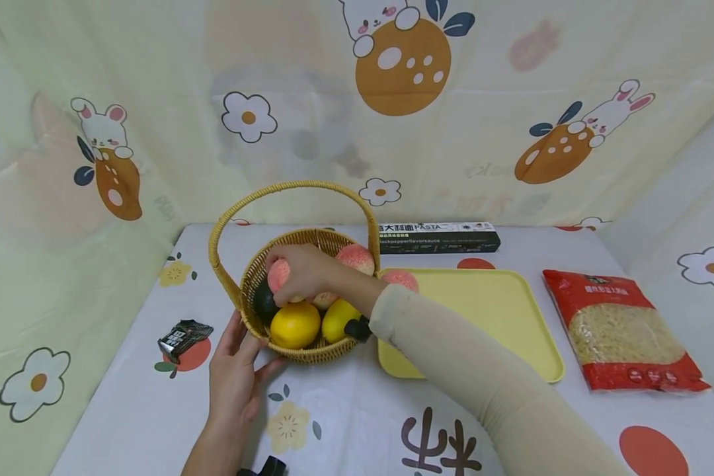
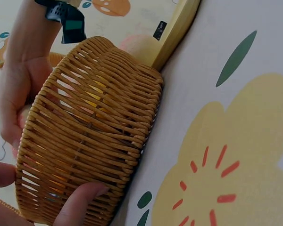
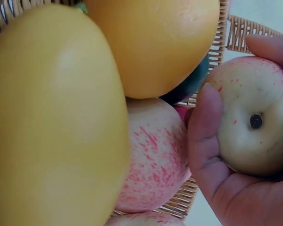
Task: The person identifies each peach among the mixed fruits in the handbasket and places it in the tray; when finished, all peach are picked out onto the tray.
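My right hand grips a pink-and-cream peach over the left part of a wicker basket. Fingers and thumb curl around the fruit. My left hand holds the basket's front left side, its thumb against the woven wall. Inside the basket lie an orange, a yellow oval fruit, a dark green fruit and more peaches. My right hand and forearm hide part of the contents.
Right of the basket lies a yellow tray, with a peach at its left corner. Behind it stands a black-and-white pasta box. A red pasta bag lies far right; a small black packet lies left. The basket's handle arches above.
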`<state>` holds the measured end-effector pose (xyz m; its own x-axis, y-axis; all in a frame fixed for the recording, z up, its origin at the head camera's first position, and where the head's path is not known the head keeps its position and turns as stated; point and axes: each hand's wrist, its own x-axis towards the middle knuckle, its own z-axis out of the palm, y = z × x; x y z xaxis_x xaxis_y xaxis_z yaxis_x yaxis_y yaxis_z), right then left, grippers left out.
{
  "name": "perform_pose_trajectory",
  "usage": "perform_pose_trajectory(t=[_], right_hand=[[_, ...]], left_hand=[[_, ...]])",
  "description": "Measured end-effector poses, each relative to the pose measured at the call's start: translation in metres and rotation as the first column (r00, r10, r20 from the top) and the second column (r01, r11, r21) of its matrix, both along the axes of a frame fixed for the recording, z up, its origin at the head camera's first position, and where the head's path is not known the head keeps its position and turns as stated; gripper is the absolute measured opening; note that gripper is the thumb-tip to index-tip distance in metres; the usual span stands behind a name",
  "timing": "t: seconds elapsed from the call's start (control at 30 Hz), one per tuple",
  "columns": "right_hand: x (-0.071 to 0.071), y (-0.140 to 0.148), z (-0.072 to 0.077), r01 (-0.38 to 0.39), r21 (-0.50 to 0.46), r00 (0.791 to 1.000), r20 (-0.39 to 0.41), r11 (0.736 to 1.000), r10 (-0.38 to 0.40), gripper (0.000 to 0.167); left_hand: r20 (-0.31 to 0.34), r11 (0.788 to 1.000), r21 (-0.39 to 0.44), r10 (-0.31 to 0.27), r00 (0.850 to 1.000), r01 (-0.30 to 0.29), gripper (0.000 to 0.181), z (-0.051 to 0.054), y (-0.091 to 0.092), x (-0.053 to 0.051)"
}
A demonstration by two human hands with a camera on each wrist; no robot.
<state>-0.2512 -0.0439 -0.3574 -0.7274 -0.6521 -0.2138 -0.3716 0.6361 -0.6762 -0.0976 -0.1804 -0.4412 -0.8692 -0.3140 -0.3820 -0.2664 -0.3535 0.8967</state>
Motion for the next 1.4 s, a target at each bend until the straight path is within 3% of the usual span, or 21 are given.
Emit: perform_pose_trajectory(t=[0.27,0.6,0.93,1.23,1.4], right_hand=[[0.007,0.012,0.006,0.045,-0.097,0.997,0.06,0.994,-0.04,0.055],[0.019,0.028,0.019,0.026,-0.234,0.993,0.122,0.972,0.003,0.049],[0.029,0.049,0.03,0.086,-0.305,0.975,0.224,0.948,-0.016,0.059],[0.045,0.094,0.035,0.138,-0.364,0.979,0.191,0.921,-0.072,0.053],[0.051,0.119,0.034,0.16,-0.37,0.984,0.133,0.915,-0.118,0.053]], left_hand=[[0.011,1.0,-0.005,0.004,1.0,-0.004,0.079,0.001,0.001,-0.001],[0.013,1.0,-0.011,0.001,1.0,-0.001,0.079,0.0,0.0,-0.001],[0.004,1.0,-0.007,0.005,1.0,-0.005,0.08,0.0,0.001,-0.001],[-0.001,1.0,0.011,0.021,1.0,-0.021,0.081,0.001,0.0,-0.001],[-0.012,1.0,0.016,0.023,1.0,-0.023,0.082,0.001,0.002,0.0]])
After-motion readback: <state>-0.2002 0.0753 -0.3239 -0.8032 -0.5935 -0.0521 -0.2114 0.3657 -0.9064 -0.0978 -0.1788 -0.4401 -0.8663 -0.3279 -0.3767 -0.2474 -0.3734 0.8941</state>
